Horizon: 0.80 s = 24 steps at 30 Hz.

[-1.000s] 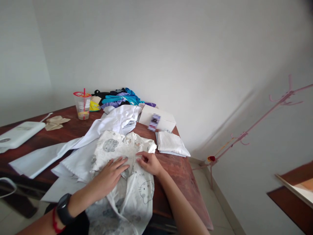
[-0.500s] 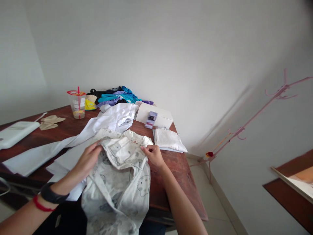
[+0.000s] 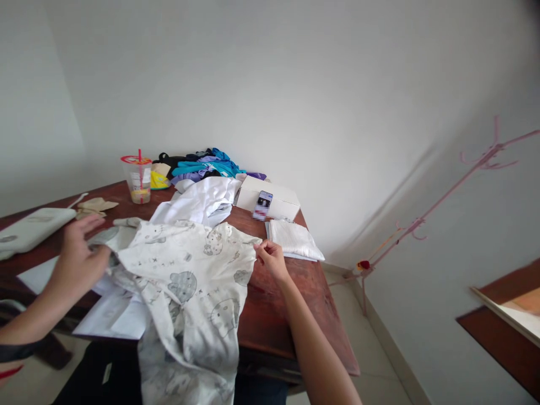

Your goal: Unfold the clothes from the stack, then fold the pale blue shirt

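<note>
Beyond printed garment (image 3: pixel 189 270), white box (image 3: pixel 278 198); folded cloth (image 3: pixel 293 239)

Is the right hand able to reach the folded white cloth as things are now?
Probably yes: the folded white cloth lies just beyond the right hand, nothing between them. The hand pinches the printed garment, though, so it must let go first.
</note>
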{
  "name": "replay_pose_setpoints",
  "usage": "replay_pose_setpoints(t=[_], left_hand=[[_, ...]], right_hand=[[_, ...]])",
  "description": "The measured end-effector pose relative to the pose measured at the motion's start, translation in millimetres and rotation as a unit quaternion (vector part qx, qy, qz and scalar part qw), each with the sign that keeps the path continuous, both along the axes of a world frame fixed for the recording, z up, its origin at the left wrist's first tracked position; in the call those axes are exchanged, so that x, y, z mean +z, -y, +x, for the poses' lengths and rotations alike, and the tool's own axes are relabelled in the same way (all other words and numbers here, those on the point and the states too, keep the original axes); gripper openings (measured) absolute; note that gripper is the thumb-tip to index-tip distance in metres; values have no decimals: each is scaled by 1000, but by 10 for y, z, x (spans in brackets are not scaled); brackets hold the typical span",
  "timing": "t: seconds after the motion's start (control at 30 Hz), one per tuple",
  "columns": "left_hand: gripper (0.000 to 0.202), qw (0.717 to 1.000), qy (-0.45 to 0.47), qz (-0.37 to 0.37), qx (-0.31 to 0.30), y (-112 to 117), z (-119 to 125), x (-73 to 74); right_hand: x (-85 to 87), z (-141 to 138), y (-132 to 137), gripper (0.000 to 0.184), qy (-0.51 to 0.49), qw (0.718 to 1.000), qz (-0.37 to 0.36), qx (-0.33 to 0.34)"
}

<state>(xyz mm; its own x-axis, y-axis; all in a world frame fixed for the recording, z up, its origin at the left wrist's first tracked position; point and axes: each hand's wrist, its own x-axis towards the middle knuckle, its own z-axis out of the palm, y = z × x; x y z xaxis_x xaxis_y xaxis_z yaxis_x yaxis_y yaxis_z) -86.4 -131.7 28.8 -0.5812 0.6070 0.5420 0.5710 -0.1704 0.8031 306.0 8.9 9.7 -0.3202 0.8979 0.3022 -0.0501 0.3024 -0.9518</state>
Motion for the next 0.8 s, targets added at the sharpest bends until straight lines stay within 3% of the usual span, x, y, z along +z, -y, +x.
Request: replay_pose_setpoints(t=[0.07, 0.1, 0.2, 0.27, 0.4, 0.5, 0.6, 0.7, 0.8], left_hand=[[75, 975, -221, -30, -9, 96, -2, -114], [69, 956, -288, -43, -29, 128, -1, -151], [49, 915, -378, -90, -107, 136, -18, -192], [43, 914, -367, -116, -128, 84, -26, -168], [32, 955, -249, -149, -59, -52, 136, 32], [28, 965, -229, -122, -46, -153, 468, 278], [24, 962, -236, -115, -78, -252, 919, 461], [21, 955, -244, -134, -105, -328, 1385, 489], [23, 940, -259, -164, -151, -363, 1745, 388]], right_hand=[[-42, -85, 61, 38, 29, 999, 7, 46], [-61, -125, 96, 35, 45, 996, 10, 70], [-107, -209, 189, 33, 103, 985, 12, 140], [-122, -231, 225, 34, 139, 976, 7, 167], [-117, -237, 246, 33, 156, 972, 6, 175], [-97, -234, 252, 34, 136, 976, 11, 170], [-92, -241, 265, 45, 97, 980, 11, 175], [-110, -268, 287, 64, 46, 980, 9, 193], [-129, -316, 315, 74, 26, 979, 0, 204]])
